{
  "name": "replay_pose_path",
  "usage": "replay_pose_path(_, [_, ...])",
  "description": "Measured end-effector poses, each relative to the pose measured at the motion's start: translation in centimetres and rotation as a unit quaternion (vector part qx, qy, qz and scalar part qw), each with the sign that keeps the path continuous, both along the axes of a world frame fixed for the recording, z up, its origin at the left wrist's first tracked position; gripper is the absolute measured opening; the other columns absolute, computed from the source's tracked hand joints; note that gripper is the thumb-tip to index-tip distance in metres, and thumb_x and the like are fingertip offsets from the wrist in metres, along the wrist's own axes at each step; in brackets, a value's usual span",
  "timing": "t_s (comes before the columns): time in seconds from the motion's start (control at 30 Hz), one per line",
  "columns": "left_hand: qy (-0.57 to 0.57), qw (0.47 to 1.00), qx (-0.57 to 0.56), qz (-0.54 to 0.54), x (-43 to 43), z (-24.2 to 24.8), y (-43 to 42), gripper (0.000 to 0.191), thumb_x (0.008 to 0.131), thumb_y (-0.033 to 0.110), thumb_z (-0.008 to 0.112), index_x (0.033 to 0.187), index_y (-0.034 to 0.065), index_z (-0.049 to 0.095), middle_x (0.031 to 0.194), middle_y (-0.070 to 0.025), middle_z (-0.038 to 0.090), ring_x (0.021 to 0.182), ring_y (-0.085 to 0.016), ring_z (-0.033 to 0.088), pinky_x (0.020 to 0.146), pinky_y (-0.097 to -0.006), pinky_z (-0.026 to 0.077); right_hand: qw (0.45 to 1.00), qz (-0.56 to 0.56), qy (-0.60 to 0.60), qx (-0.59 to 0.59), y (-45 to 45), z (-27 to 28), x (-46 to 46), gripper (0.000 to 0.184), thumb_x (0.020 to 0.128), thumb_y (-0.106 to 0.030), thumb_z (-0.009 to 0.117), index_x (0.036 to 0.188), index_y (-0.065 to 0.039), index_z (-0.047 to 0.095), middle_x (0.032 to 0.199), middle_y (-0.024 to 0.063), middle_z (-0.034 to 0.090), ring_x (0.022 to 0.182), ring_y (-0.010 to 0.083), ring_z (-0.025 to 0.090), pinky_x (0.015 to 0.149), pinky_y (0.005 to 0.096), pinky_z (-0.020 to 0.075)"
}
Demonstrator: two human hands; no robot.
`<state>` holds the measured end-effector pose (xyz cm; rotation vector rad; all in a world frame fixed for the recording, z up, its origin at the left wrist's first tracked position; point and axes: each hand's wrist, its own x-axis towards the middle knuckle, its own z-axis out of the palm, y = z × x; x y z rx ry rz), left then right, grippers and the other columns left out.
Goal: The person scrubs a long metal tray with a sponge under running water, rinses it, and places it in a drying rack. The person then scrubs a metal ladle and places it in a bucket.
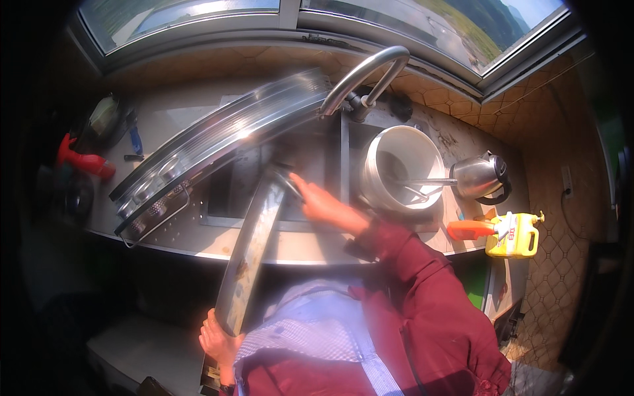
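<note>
My left hand (218,339) grips the lower end of a long metal channel (252,242), close to my body at the counter's front. The channel slants up over the counter edge, with its far end above the sink (344,163). Brownish stains mark its inner face. At that far end my right hand (322,205) holds a small tool (291,184) against or just over the channel. The tool is blurred, so I cannot tell its exact kind. A checked apron (307,326) covers my front.
A steel rack (237,131) with perforated cups leans across the sink beside the curved faucet (364,67). To the right are a white bucket (369,173) with long-handled tools, an electric kettle (475,178) and a yellow jug (515,237). A red spray bottle (91,162) lies left.
</note>
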<state>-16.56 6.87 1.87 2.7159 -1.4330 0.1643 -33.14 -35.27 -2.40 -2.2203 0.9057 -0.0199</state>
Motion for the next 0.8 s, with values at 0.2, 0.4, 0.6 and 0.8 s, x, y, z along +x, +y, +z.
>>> replay_pose_path(0.2, [0.029, 1.0, -0.005, 0.012, -0.5, 0.9, -0.8, 0.087, 0.052, 0.035, 0.075, 0.131, 0.0059, 0.052, 0.101, -0.0114, 0.059, 0.088, -0.032, 0.056, 0.074, -0.0401, 0.043, 1.0, 0.024, 0.009, -0.014, 1.1, 1.2, -1.3, 0.046, 0.087, -0.001, 0.048, 0.132, 0.002, 0.045, 0.102, 0.0326, 0.058, 0.084, 0.0492, 0.061, 0.074, 0.0544, 0.0498])
replay_pose_path(0.4, [0.036, 0.999, -0.001, 0.015, -0.6, 1.5, -1.5, 0.09, 0.047, 0.028, 0.075, 0.131, 0.006, 0.052, 0.102, -0.012, 0.059, 0.089, -0.033, 0.057, 0.073, -0.0408, 0.043, 0.996, 0.048, 0.079, 0.012, 2.3, 3.5, 0.2, 0.032, 0.083, -0.001, 0.048, 0.114, 0.009, 0.05, 0.084, 0.0279, 0.065, 0.078, 0.0491, 0.064, 0.068, 0.055, 0.0504])
replay_pose_path(0.6, [0.048, 0.998, -0.016, 0.022, -1.1, 1.7, -1.7, 0.092, 0.046, 0.026, 0.077, 0.131, 0.0055, 0.051, 0.101, -0.0127, 0.059, 0.088, -0.033, 0.057, 0.073, -0.0411, 0.043, 0.99, 0.077, 0.106, -0.044, 2.0, 2.8, 4.3, 0.027, 0.08, -0.002, 0.049, 0.102, 0.013, 0.055, 0.081, 0.0297, 0.067, 0.077, 0.0452, 0.068, 0.067, 0.0526, 0.0537])
replay_pose_path(0.8, [0.051, 0.998, -0.015, 0.027, -1.1, 1.1, -1.5, 0.092, 0.046, 0.027, 0.076, 0.132, 0.0047, 0.051, 0.1, -0.0136, 0.058, 0.087, -0.034, 0.056, 0.073, -0.0414, 0.043, 0.988, -0.083, 0.045, -0.125, 1.1, 0.6, 7.0, 0.03, 0.08, -0.004, 0.051, 0.103, 0.015, 0.053, 0.081, 0.0303, 0.067, 0.078, 0.0442, 0.069, 0.067, 0.052, 0.0548])
